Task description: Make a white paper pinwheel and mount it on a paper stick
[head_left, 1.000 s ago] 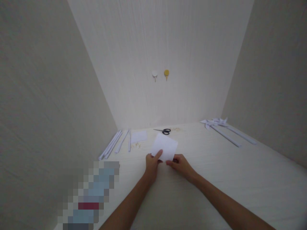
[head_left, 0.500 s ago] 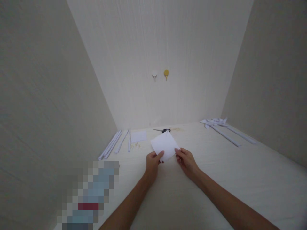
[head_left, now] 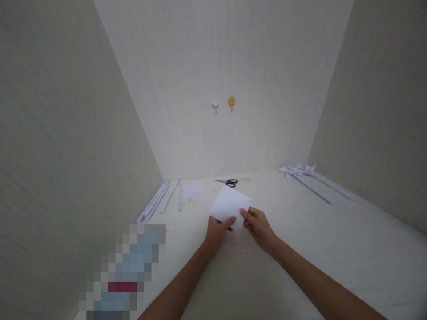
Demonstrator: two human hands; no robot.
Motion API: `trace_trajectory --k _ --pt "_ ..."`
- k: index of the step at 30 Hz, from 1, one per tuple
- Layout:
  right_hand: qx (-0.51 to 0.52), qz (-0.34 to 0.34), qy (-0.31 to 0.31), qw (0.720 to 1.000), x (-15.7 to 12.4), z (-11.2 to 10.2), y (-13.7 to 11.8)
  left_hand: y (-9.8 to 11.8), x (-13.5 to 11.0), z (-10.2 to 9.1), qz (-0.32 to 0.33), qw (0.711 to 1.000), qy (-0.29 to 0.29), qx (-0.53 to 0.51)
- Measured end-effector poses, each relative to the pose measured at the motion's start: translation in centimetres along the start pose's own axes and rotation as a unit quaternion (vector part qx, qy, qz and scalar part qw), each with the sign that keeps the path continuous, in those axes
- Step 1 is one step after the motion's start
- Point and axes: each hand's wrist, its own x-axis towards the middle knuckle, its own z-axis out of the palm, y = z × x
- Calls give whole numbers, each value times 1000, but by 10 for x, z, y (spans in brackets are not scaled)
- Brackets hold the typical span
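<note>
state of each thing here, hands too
white paper sheet in hand, held; any crease unclear
left hand, gripping it, thumb on top
right hand, pinching it near its right edge
black-handled metal scissors, lying flat, blades apparently closed
white rectangular paper sheet, lying flat
long white paper rods at left, lying lengthwise
white folded-paper shapes, lying at right
yellow round hook, wall-mounted
white round hook, wall-mounted

Held sheet [head_left: 229, 202]: white paper, smooth, matt. Rolled tubes [head_left: 154, 202], left: paper, matt. Scissors [head_left: 227, 182], far: grey metal and black plastic, smooth. Desk [head_left: 307, 240]: matt, finely streaked. Far wall [head_left: 267, 89]: matt, vertically streaked. Yellow hook [head_left: 231, 101]: plastic in appearance, smooth
</note>
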Motion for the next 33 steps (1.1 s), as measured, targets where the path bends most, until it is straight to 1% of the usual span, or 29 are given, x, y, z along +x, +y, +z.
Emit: trace_trajectory --k 2,4,7,9,11,15,18,22,25,33 --pt "-94 -12 -42 995 -1 1 2 1 0 -1 6 1000 21 2" --pt "-162 -30 -73 984 -2 2 3 1 1 -2 12 1000 26 8" --pt "-202 -45 -89 974 -3 1 3 0 2 -2 13 1000 13 9" --pt "-207 -46 -94 973 -3 1 2 0 1 -2 6 1000 14 -4" --pt "-209 -52 -104 971 -3 1 2 1 1 -1 -1 1000 27 -12" --pt "-214 -60 -112 969 -2 0 2 3 -1 -1 -5 998 65 14" --pt "-203 -46 -110 972 -1 -1 3 0 0 -2 3 997 78 13" --pt "-153 -13 -117 981 -1 0 3 -5 3 -3 7 998 63 -29" --pt "-132 5 -126 983 -2 0 1 -5 3 -3 6 998 61 -35" --pt "-131 -2 -159 979 -2 -1 0 -6 4 -3 8 998 48 -51"
